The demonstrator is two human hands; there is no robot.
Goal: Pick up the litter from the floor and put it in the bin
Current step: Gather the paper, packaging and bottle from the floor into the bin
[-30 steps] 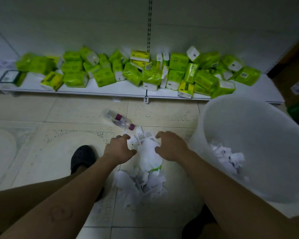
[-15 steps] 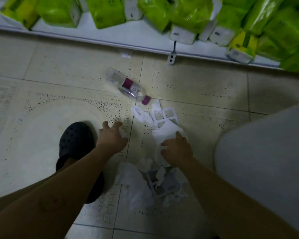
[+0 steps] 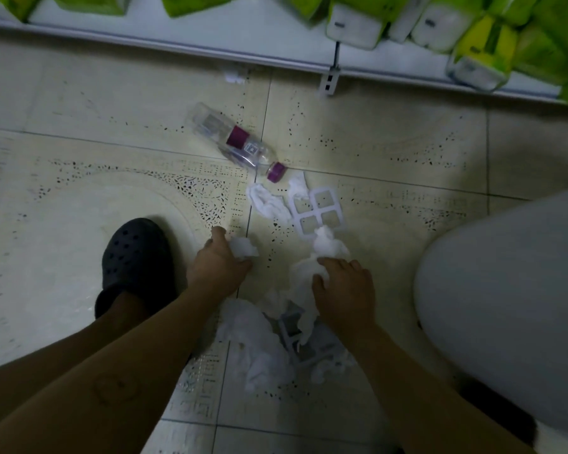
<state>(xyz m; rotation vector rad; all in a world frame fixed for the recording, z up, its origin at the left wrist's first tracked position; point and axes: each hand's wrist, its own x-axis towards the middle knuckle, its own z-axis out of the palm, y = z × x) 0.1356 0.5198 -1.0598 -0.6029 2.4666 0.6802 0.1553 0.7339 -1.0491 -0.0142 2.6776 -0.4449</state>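
A person crouches over a tiled floor, both bare forearms reaching down to a scatter of white litter. Half a second ago the left hand (image 3: pixel 217 263) lay open on bare tile; now its fingers are curled around a small crumpled tissue (image 3: pixel 243 250), pinching it against the thumb. The right hand (image 3: pixel 343 290) has slid slightly nearer the body and rests with fingers loosely spread, pressing down on a larger wad of white paper (image 3: pixel 304 280); whether it has closed on any of it cannot be told. This suggests gathering has started, with nothing yet lifted toward the bin (image 3: pixel 505 290), whose pale rounded wall sits just right of the right arm.

The litter looks soft, torn and light. More crumpled tissue (image 3: pixel 266 203) lies beyond the hands, beside a flat white plastic grid frame (image 3: pixel 317 213) with four square openings. A clear plastic bottle (image 3: pixel 233 142) with a magenta cap and label lies on its side farther away. A shredded heap (image 3: pixel 256 342) sits between the forearms. A black clog (image 3: pixel 135 253) stands to the left, near the left hand
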